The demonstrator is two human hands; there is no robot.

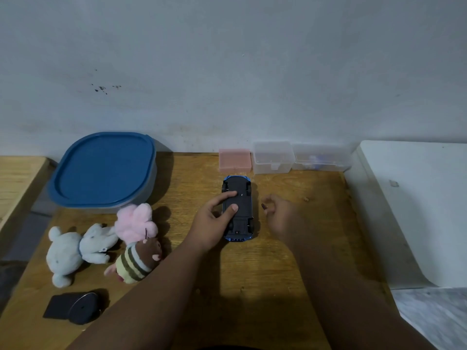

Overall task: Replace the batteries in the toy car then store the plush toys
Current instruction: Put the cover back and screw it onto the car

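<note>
Toys on the wooden counter [189, 178]: one toy car [243, 205] and three plush toys, namely a pale plush bear [72, 251], a pink plush toy [136, 221] and a brown plush toy in a striped top [136, 262]. The three lie touching in a cluster at the left, well apart from both hands. Behind them stands one container with a blue lid [103, 170]. Along the wall sit three small boxes in a row: one pink box [235, 160], one clear latched box [274, 157] and one longer clear box [321, 157]. One black round object [75, 308] lies at the near left.

The blue car rests upside down at the middle of the counter, black underside up, just in front of the pink box. The left hand [214, 221] grips it from its left flank, with thumb and forefinger pressed on the underside. The right hand [280, 213] hovers just to the right of the car, apart from it, fingers curled and pinching a small dark piece [264, 206], too small to identify
</note>
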